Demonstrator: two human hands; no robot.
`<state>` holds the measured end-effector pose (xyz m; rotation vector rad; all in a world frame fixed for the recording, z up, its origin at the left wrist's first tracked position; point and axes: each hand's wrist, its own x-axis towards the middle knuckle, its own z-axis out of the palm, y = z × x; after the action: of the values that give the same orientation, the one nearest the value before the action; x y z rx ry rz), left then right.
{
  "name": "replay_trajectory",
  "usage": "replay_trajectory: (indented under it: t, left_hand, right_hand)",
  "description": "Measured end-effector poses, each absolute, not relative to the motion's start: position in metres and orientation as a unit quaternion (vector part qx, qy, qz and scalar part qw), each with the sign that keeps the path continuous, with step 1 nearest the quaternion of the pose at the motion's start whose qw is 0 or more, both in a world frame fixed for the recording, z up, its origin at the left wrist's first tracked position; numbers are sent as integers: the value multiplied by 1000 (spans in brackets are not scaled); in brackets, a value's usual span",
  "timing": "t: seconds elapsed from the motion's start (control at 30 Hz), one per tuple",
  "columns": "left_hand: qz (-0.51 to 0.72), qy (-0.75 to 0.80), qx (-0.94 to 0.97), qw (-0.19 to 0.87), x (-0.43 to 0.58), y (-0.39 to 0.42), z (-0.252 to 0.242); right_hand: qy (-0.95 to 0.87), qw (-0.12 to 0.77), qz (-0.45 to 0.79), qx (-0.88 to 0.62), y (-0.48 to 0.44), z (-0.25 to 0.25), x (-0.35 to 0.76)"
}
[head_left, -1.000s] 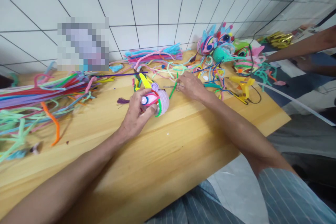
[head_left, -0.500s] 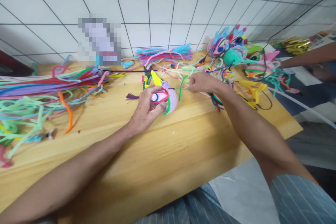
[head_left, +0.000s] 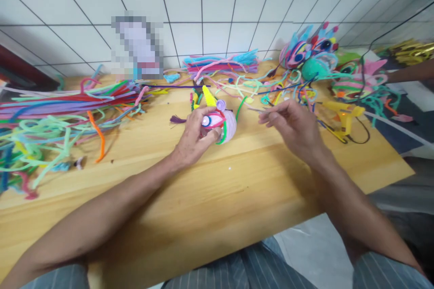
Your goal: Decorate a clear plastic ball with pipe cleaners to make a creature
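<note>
Pipe-cleaner head, the lilac wound ball with the pink-and-red eye and yellow horn, sits about mid-bench, a bit toward the far edge. The left hand is wrapped round its near side, thumb and fingers closed on it, eye facing up. The right hand is just off to the right and not touching it, fingers pinched shut on a thin metal tool whose tip points back at the head. I can't tell if it's tweezers or small scissors, it's too skinny in the shot. A loose green pipe cleaner curls up between the two.

My take on doing this bit well:
- Grip firm but don't squash, since that wound fuzz looks like it'd shift if squeezed.
- Rest the ball on the bench rather than floating it, so the tool tip comes in steady.
- Come in from the right, where the eye is clear of the thumb.
- Mind the yellow glue gun and its cord near the right edge.
- The pile of loose pipe cleaners along the left edge is just as easy to snag.
</note>
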<state>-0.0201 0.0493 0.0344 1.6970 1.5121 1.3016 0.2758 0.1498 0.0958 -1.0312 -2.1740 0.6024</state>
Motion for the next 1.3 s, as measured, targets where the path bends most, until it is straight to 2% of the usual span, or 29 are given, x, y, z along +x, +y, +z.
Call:
replay_trajectory:
  t: [0.17, 0.5, 1.3]
  left_hand:
    - [468, 562, 627, 270, -23, 47, 35]
    - [460, 573, 615, 286, -24, 45, 32]
    - [462, 574, 618, 275, -23, 44, 33]
  right_hand:
    - [-869, 399, 132, -262, 116, 64, 241]
    - [-847, 483, 137, -174, 119, 41, 226]
    - [-854, 450, 169, -197, 124, 27, 225]
